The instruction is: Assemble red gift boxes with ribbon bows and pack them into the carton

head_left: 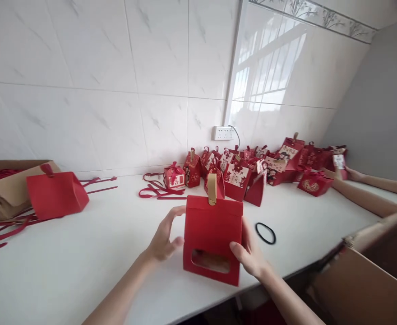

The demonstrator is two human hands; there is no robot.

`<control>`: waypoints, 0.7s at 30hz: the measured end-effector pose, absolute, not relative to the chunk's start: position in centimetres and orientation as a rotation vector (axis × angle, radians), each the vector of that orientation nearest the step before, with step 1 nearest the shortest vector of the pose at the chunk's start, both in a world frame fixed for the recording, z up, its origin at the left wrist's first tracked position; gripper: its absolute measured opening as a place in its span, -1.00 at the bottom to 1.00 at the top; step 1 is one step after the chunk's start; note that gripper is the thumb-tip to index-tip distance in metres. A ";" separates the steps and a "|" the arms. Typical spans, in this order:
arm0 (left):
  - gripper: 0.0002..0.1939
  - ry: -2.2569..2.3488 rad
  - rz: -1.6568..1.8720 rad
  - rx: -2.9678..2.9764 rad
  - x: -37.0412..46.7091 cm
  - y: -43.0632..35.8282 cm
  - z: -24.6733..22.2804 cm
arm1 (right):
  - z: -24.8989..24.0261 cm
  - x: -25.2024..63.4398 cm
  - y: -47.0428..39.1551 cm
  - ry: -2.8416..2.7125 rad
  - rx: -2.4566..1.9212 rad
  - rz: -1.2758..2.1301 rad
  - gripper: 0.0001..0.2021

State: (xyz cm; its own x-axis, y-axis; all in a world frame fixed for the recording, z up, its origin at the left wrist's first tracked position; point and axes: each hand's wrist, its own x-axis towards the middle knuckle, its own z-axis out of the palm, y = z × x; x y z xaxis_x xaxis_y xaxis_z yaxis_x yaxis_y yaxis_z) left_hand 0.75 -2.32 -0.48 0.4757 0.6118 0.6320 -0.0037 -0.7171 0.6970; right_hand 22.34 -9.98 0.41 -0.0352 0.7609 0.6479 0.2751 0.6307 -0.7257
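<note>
A red gift box (212, 225) with a gold strap at its top and an oval window low on its front stands upright near the table's front edge. My right hand (251, 253) grips its right side, thumb on the front face and fingers behind. At the box's left side is my left hand (166, 237), thumb and fingers apart, slightly blurred and holding nothing. A black elastic ring (265, 233) lies to the right of the box. Behind it, a smaller red box with a bow (174, 177) sits beside loose red ribbons (161, 191).
Many decorated red boxes (237, 180) crowd the white table (124, 253) along the wall. Another person's arms (361, 194) reach in from the right. A plain red box (58, 195) and a cardboard box (2, 198) are at left; an open carton (364, 289) stands front right.
</note>
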 end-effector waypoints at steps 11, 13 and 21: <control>-0.72 0.680 0.679 1.652 10.9 -9.1 7.6 | 1.1 27.9 -21.9 -1.397 -1.139 0.992 -0.33; -0.74 0.636 0.616 1.606 11.5 -9.2 7.3 | 1.4 28.2 -22.4 -1.374 -1.092 1.056 -0.34; -0.85 0.692 0.900 1.747 13.4 -11.6 6.6 | 0.9 28.3 -23.3 -1.304 -1.218 0.621 -0.52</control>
State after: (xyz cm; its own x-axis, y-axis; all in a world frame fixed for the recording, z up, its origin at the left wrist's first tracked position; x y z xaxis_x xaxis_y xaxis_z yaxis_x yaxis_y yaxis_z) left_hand 13.43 -11.63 6.62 0.5575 0.7916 0.2503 0.0385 -0.3258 0.9447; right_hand 28.30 -23.32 0.92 0.2321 0.8966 0.3772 0.2722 0.3124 -0.9101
